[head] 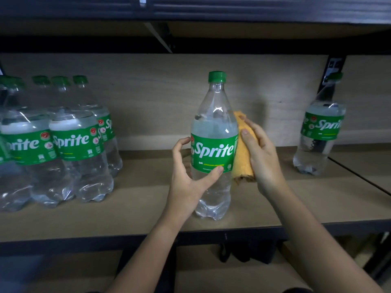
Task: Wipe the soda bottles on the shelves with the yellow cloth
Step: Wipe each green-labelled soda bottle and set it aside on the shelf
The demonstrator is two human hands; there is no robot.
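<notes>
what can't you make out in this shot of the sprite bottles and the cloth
Head view only:
- Yellow cloth: mostly hidden behind the middle bottle and under the right hand.
- Left hand: fingers behind the bottle are out of sight.
- Left group of bottles: cut off by the left edge, so no count.
- Right bottle: blurred; fine label print unreadable.
- Lower shelf: too dark to identify the objects.
</notes>
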